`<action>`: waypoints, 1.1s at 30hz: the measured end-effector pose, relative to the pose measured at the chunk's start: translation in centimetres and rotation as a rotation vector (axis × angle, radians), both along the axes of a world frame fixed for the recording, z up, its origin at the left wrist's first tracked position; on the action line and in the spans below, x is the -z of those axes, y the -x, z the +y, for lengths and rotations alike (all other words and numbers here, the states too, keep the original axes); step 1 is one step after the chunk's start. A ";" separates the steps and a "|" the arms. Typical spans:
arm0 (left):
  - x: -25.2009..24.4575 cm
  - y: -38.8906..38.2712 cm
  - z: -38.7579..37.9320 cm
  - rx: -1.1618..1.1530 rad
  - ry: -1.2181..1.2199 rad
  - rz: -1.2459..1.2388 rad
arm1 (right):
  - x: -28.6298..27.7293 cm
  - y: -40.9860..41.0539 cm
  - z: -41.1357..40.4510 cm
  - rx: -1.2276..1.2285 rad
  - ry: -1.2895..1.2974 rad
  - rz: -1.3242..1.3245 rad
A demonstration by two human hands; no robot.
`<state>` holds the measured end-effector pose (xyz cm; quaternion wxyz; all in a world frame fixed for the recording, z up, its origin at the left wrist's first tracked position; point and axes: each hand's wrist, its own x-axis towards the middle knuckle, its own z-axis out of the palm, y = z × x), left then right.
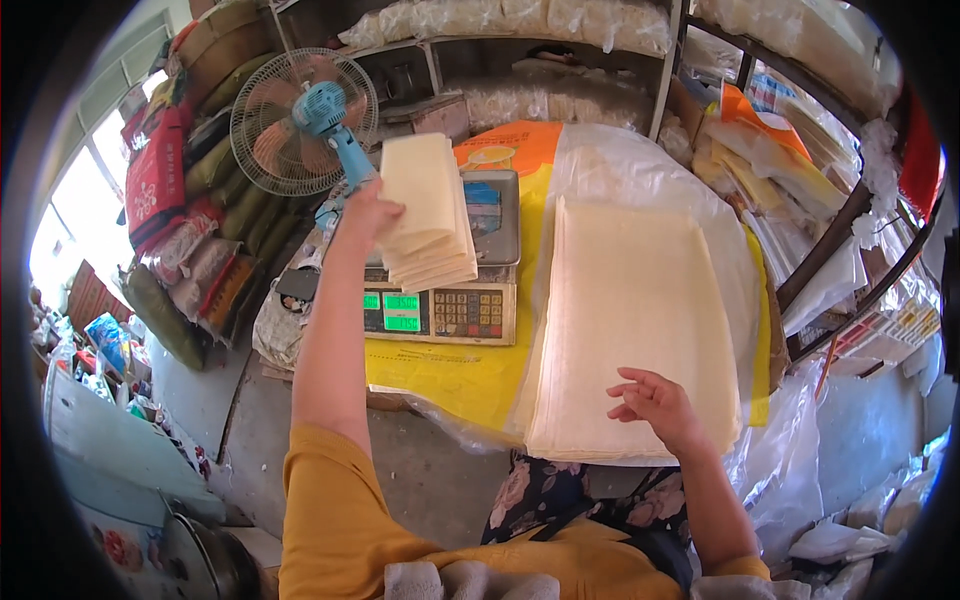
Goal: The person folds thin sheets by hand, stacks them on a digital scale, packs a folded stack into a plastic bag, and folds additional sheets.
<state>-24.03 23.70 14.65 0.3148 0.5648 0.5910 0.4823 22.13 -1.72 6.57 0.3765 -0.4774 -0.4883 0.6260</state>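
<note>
My left hand (369, 214) grips the left edge of a stack of folded cream-coloured sheets (420, 184), with the thumb on top and the other fingers largely hidden. These sheets are over a digital scale (491, 300), covering much of its metal pan (504, 238); I cannot tell whether they rest on it. Green displays are lit on the scale's front beside a keypad. To the right lies a thick pile of large, flat cream-coloured sheets (630, 300). Above its near right part, my right hand (652, 405) holds nothing, its fingers apart and slightly curled.
A yellow and white plastic sack (442, 367) covers the table under the scale and pile. Behind my left hand stands a blue fan (319, 112). Full sacks (217, 172) are heaped at left. Shelves (547, 34) with bagged goods stand behind; a metal rack (832, 240) is at right.
</note>
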 end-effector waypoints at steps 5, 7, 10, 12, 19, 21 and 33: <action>2.3 -0.7 1.2 -0.020 0.090 -0.331 | 3.0 -2.7 -1.1 0.056 0.045 -0.041; 1.7 0.7 2.8 0.068 0.133 0.028 | 3.5 -3.1 -0.9 0.105 0.072 -0.067; 1.1 -3.1 4.5 -0.128 -0.116 0.935 | 3.9 -3.8 -0.5 0.124 -0.015 -0.136; 4.0 -3.9 3.8 -0.095 -0.310 0.961 | 2.8 -2.6 -0.8 0.119 -0.041 -0.198; 8.1 -5.6 3.2 -0.027 -0.337 1.314 | 3.4 3.1 -1.6 -0.270 -0.731 -0.783; 6.8 -6.1 2.4 -0.038 -0.296 1.320 | 3.3 4.1 -1.9 -0.367 -0.884 -0.904; 9.1 -20.3 -18.7 0.745 -0.244 0.347 | 2.6 -5.3 1.7 0.283 -0.250 -0.197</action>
